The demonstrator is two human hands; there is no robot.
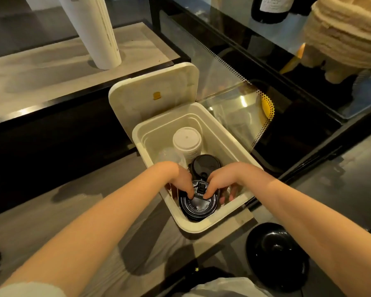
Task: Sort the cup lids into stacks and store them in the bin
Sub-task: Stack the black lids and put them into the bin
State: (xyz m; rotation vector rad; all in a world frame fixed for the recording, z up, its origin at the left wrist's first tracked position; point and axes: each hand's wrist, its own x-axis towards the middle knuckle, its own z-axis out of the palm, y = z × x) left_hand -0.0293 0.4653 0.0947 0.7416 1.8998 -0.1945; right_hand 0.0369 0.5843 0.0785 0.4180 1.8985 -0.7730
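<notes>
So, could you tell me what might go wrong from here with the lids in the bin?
1. The left hand and right hand grip the near black lid stack in a tight end of the bin; it could tilt and spill when released.
2. The second black stack stands right behind the hands, so a knuckle might knock it toward the white stack.

The left grip [181, 181] and right grip [222, 181], curling round the near stack of black plastic lids [198, 207], are covering its far rim, and its embossed lettering is showing too small to read. A blurred clear shape [169, 156], possibly see-through lids, is hiding partly behind the left wrist. The tall white cylinder [94, 33] is running off the top edge.
</notes>
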